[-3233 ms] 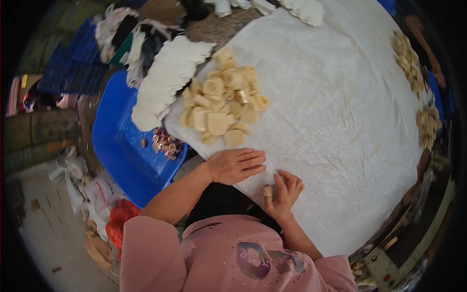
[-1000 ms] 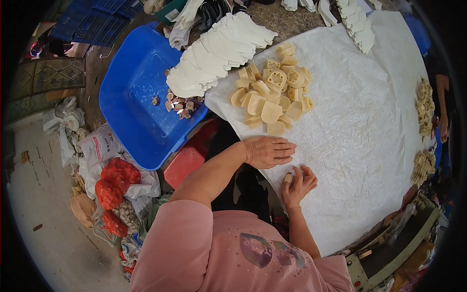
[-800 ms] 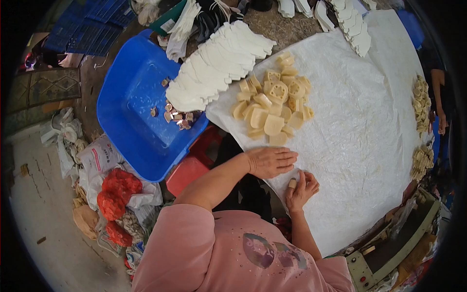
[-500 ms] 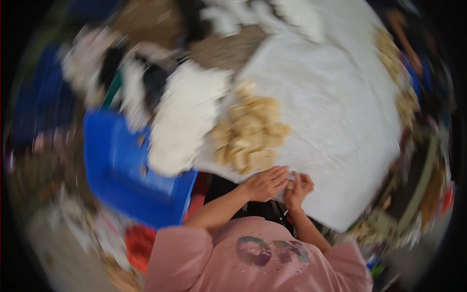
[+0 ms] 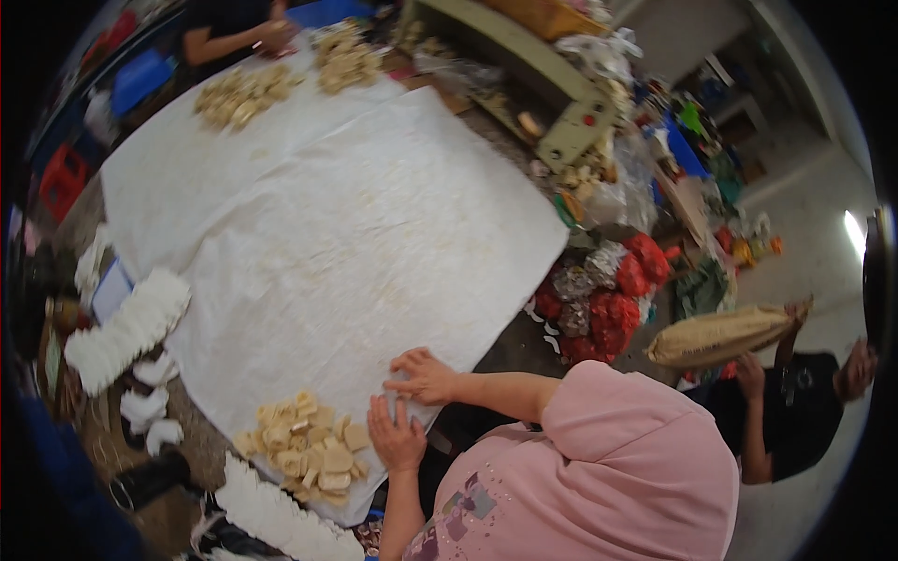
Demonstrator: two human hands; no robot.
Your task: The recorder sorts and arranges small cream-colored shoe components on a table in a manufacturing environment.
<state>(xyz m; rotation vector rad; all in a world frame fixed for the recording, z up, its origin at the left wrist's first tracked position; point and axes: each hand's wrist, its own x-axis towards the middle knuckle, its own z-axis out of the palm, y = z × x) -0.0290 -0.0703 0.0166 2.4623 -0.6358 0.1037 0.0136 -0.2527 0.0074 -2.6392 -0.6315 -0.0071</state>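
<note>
My left hand (image 5: pixel 397 436) lies on the white sheet (image 5: pixel 309 271), fingers stretched out and apart, beside a pile of flat cream-tan pieces (image 5: pixel 318 449) whose kind I cannot make out. Just beyond it, my right hand (image 5: pixel 423 376) touches the same sheet with its fingers spread and slightly bent. Nothing shows in either hand. The two hands are close together near the sheet's edge.
Across the table are more tan piles (image 5: pixel 248 93) and another person's hands (image 5: pixel 276 37). White stacked pieces (image 5: pixel 131 327) lie at left. A green-grey machine (image 5: pixel 524 84), red bags (image 5: pixel 617 323) and a person carrying a brown sack (image 5: pixel 720 337) are at right.
The view has swung right, so the tan pile now sits at lower left and the blue bin beside it has left view. Both hands stay near the sheet's edge.
</note>
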